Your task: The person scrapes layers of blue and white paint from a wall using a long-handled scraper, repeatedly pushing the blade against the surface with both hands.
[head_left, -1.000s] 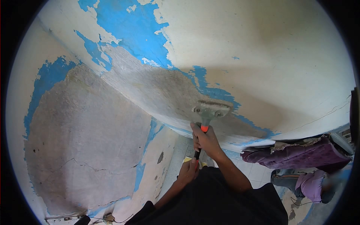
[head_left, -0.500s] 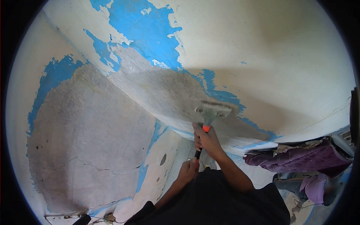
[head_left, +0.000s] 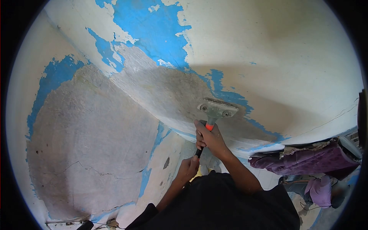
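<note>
A long-handled wall scraper (head_left: 217,110) has a wide grey head with two bolts, a red-orange collar and a black handle. Its blade edge lies against or very close to the bare grey patch of wall (head_left: 172,86), just below a strip of blue paint. My right hand (head_left: 210,138) is wrapped round the handle right below the collar. Lower down, near my body, my left hand (head_left: 188,169) grips the end of the same handle. Part of the handle is hidden by my fingers.
Cream paint (head_left: 291,57) and a ragged blue layer (head_left: 149,30) border the bare area. Another large bare patch (head_left: 99,142) with cracks covers the left wall. At right hangs or lies purple fabric (head_left: 306,161), with a lilac cloth (head_left: 320,191) below it.
The scraper head has moved slightly up and left along the wall, and both my hands have shifted the same way. Their grip is unchanged.
</note>
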